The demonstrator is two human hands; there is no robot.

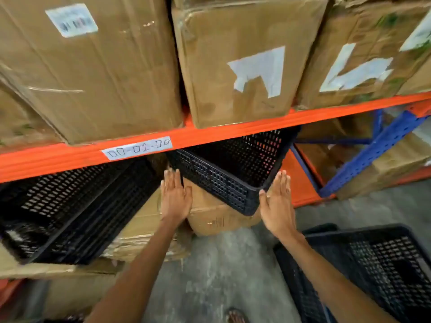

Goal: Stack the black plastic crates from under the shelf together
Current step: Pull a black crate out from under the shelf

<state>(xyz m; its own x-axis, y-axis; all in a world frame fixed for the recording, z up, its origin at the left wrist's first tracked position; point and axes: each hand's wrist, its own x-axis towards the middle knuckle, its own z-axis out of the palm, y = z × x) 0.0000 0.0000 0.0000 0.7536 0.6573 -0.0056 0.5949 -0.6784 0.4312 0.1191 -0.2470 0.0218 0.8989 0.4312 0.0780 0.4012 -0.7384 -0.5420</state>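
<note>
Three black perforated plastic crates are in view. One, the middle crate [229,173], sits tilted under the orange shelf beam [210,134], resting on a cardboard box [210,215] that stands on the concrete floor [221,264]. The left hand [175,197] lies flat, fingers straight and together, against the box just beside the crate's near left corner. The right hand [277,203] is likewise flat and spread open, its palm along the crate's right side and its thumb touching the near right corner; neither grip is closed around anything.

A second crate [77,210] lies tilted under the beam at the left, on flattened cardboard [130,243]. The third crate [373,269] stands on the floor at lower right, partly behind the right forearm.

Above the beam stand three large cardboard cartons [238,59], each with a white label or torn label scraps. A white tag [137,148] with handwritten marks is stuck on the beam. One blue perforated upright [377,148] slants at the right.
</note>
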